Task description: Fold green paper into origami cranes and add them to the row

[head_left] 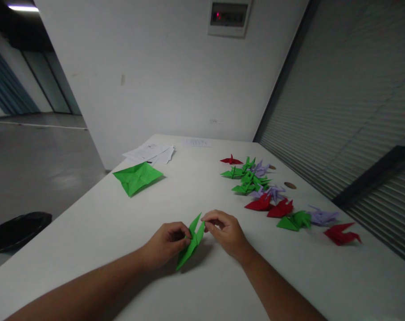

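Note:
A green origami crane [193, 244], partly folded with two upright narrow points, is held just above the white table [149, 285]. My left hand [169, 240] pinches its left side between thumb and fingers. With thumb and forefinger, my right hand [224, 229] grips the tip of the right-hand point. The fingers hide part of the paper. Off to the left lies a creased green paper sheet [137, 178], unfolded and slightly raised at its edges.
Finished paper cranes in red [342, 234], green [294, 220] and purple [322, 216] line the table's right side. Printed papers [150, 154] lie at the back left. A black-lined bin [18, 232] stands left of the table; window blinds [339, 111] border the right.

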Motion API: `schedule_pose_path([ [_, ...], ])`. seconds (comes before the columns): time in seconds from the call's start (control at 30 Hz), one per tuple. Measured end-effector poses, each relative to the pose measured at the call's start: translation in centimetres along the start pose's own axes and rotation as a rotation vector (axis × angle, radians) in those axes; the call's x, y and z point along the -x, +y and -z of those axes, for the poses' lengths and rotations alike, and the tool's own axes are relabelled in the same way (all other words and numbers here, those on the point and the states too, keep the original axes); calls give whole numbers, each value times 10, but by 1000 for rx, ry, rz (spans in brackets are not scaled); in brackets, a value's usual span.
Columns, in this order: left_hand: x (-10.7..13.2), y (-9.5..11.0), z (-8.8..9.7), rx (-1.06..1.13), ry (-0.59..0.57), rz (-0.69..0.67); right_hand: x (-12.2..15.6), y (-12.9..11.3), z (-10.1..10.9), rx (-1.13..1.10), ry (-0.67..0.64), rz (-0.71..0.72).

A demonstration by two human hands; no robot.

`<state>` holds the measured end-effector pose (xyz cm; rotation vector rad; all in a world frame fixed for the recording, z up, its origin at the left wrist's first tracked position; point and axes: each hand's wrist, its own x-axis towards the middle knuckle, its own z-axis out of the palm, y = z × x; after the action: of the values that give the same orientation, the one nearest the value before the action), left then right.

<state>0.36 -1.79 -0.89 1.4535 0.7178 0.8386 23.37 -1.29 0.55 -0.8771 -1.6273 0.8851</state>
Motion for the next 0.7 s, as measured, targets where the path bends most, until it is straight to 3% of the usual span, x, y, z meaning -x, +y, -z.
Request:
schedule_pose_path([
  [0.37,-3,-3,-1,-8,39,-41,6,4,-12,-108,55,-64],
  [0.7,-1,-6,1,-358,93,-119,3,4,-28,-125,193,-236],
])
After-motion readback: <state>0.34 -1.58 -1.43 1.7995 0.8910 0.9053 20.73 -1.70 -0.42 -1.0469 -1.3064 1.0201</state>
